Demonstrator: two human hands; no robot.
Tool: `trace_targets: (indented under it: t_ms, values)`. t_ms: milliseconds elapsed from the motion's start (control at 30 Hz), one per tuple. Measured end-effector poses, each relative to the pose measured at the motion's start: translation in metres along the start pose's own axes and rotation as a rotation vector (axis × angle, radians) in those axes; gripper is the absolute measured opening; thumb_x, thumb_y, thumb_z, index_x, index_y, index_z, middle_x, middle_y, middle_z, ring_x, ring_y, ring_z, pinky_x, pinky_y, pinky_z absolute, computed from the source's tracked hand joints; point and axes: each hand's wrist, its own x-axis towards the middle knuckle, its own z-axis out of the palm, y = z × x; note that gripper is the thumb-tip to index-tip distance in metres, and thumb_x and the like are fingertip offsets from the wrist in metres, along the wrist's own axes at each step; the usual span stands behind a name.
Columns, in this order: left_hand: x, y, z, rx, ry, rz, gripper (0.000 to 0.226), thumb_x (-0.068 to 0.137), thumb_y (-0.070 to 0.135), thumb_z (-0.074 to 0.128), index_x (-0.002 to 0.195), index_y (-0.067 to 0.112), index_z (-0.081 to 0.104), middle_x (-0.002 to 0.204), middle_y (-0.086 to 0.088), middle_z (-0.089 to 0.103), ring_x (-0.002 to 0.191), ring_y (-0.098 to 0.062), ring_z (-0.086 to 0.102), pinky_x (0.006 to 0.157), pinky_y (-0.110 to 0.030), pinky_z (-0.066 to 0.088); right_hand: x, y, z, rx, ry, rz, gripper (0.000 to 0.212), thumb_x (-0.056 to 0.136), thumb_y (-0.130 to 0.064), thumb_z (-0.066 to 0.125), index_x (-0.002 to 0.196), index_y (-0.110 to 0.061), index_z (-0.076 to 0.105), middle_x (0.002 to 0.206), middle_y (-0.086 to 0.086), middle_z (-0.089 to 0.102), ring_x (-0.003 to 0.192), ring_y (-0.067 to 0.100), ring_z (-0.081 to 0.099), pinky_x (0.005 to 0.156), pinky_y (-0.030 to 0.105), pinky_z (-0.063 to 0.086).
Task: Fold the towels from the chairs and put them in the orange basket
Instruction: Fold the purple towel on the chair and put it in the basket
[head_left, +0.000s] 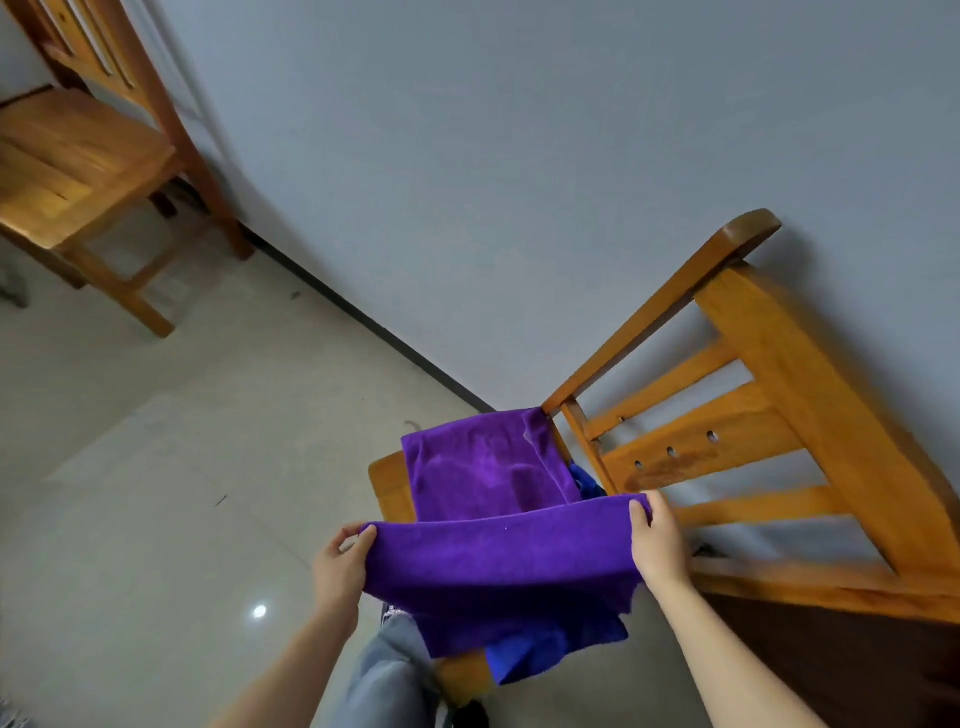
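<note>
While its far half lies flat on the seat of the near chair (390, 488), the purple towel (498, 566) is raised at its near fold and stretched between both hands. The left grip (337, 566) pinches the fold's left end, thumb and fingers curled round the cloth. The right grip (657, 545) clasps the right end the same way. A blue towel (524, 662) lies beneath the purple one, showing at the seat's near edge and beside the backrest. A second wooden chair (78, 171) stands far left by the wall (467, 156), well apart.
</note>
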Motion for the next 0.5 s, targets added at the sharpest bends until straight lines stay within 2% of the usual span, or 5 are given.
trace_targets:
  t_ms: [100,267,333,500]
  values:
    - [0.036,0.009,0.015,0.008,0.062,-0.006,0.004,0.093,0.015,0.054,0.091,0.013,0.057,0.069,-0.008,0.054,0.061,-0.016,0.047,0.049,-0.026,0.037,0.021,-0.017,0.03,-0.04,0.055,-0.053,0.028,0.099,-0.025,0.038,0.117,-0.011,0.054,0.11,0.009,0.062,0.102,0.026,0.061,0.079,0.037,0.054]
    - [0.104,0.006,0.042,0.011,0.164,0.05,0.006,0.093,0.015,0.052,0.094,0.012,0.058,0.065,-0.007,0.052,0.061,-0.02,0.043,0.051,-0.028,0.035,0.069,-0.016,0.086,-0.192,0.084,-0.2,0.026,0.098,-0.023,0.041,0.112,-0.009,0.059,0.098,0.006,0.067,0.088,0.02,0.065,0.064,0.019,0.046]
    - [0.128,0.004,0.052,0.012,0.187,0.072,0.005,0.093,0.014,0.052,0.092,0.012,0.057,0.065,-0.006,0.052,0.059,-0.017,0.041,0.049,-0.025,0.036,0.09,-0.013,0.103,-0.24,0.082,-0.231,0.028,0.098,-0.023,0.04,0.113,-0.01,0.059,0.102,0.007,0.067,0.091,0.021,0.065,0.065,0.02,0.046]
    - [0.175,-0.007,0.055,0.035,0.252,0.075,0.012,0.092,0.018,0.054,0.081,0.02,0.057,0.063,-0.003,0.053,0.059,-0.016,0.04,0.054,-0.03,0.031,0.133,-0.015,0.139,-0.372,0.028,-0.355,0.03,0.098,-0.02,0.043,0.119,-0.007,0.059,0.105,0.01,0.069,0.093,0.025,0.066,0.069,0.029,0.052]
